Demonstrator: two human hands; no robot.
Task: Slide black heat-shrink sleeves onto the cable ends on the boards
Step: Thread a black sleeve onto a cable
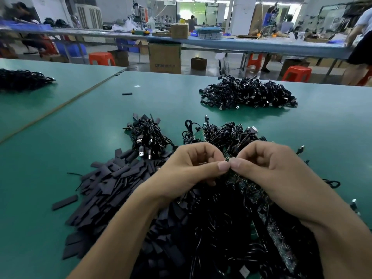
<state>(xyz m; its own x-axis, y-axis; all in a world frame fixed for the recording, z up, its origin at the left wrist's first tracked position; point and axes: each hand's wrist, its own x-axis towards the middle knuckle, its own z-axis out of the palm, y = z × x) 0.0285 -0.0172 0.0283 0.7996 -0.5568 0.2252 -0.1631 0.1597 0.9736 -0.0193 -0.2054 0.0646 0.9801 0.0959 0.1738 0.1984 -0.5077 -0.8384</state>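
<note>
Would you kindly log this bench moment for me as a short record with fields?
left hand: pinches the end of a board
right hand: pinches the same board
fitted yet: cannot tell
sleeves: loose pile, left of the hands
cables: heap at far right of table
stray sleeve: alone, far left

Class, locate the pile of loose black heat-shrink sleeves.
Head view, lower left: the sleeve pile lies on the green table, left of the left hand, a small cable bundle just beyond.
</note>
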